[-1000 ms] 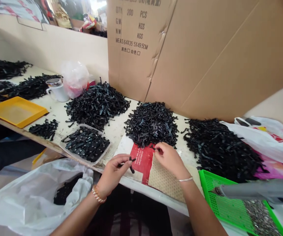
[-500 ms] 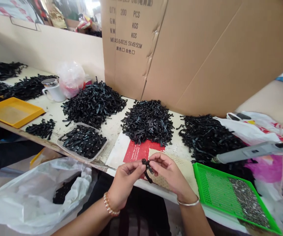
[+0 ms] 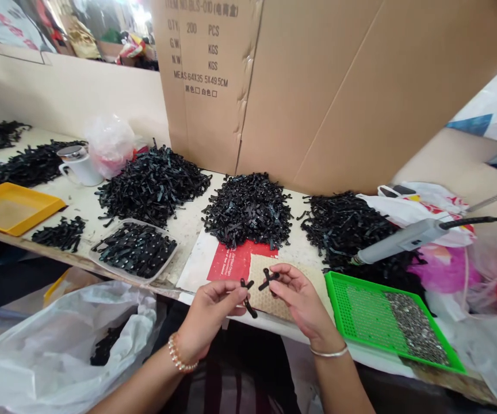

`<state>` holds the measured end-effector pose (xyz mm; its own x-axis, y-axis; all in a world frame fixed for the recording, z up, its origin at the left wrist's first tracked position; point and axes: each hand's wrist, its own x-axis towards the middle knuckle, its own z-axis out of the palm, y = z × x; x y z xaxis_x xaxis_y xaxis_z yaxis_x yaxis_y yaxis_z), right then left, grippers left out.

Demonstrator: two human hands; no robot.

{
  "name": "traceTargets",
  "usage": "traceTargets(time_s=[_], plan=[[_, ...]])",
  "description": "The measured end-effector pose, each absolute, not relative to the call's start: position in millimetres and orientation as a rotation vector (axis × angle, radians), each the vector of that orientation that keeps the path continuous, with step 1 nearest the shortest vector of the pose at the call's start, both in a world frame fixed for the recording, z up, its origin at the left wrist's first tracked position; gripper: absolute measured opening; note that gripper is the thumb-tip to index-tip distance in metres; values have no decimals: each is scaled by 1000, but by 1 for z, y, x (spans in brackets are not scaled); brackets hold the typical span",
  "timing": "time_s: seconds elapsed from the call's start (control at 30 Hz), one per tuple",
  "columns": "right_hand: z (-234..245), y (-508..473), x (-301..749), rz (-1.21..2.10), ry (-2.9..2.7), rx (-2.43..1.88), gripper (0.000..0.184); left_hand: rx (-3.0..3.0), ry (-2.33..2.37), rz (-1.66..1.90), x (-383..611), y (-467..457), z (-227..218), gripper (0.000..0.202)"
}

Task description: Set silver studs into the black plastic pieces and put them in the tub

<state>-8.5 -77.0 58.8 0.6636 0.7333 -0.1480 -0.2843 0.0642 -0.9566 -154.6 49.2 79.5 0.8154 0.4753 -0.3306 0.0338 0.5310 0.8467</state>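
Observation:
My left hand [image 3: 207,316] pinches small black strip pieces [image 3: 247,299] with rounded ends; they cross each other. Between the thumb and fingers of my right hand [image 3: 298,299] are more black strip pieces [image 3: 267,278], also crossed. The two held groups are apart, just above the table's front edge. Beneath my right hand lies a cream textured mat [image 3: 274,307], beside a red and white printed sheet [image 3: 230,261]. A pile of black strip pieces [image 3: 248,210] rises right behind the sheet.
At right, a green perforated tray [image 3: 331,287] holds many small metal parts, with a grey corded tool [image 3: 399,240] behind it. More black piles [image 3: 153,181] line the table. A clear tub [image 3: 96,261] and yellow tray [image 3: 15,230] stand left; a white bag [image 3: 50,351] hangs below.
My hands have moved apart, and the black pieces that were together between them are now split, some in each hand. The view has shifted slightly to the right.

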Motion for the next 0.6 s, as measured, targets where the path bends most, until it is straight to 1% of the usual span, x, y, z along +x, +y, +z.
traceTargets(time_s=[0.17, 0.3, 0.6], plan=[[65, -72, -11, 878, -501, -1307, 35, 979, 502, 24, -158, 55, 88, 37], [70, -69, -14, 908, -505, -1291, 34, 982, 499, -22, -155, 53, 86, 40], [68, -70, -12, 972, -412, -1244, 35, 972, 493, -60, -153, 54, 81, 39]])
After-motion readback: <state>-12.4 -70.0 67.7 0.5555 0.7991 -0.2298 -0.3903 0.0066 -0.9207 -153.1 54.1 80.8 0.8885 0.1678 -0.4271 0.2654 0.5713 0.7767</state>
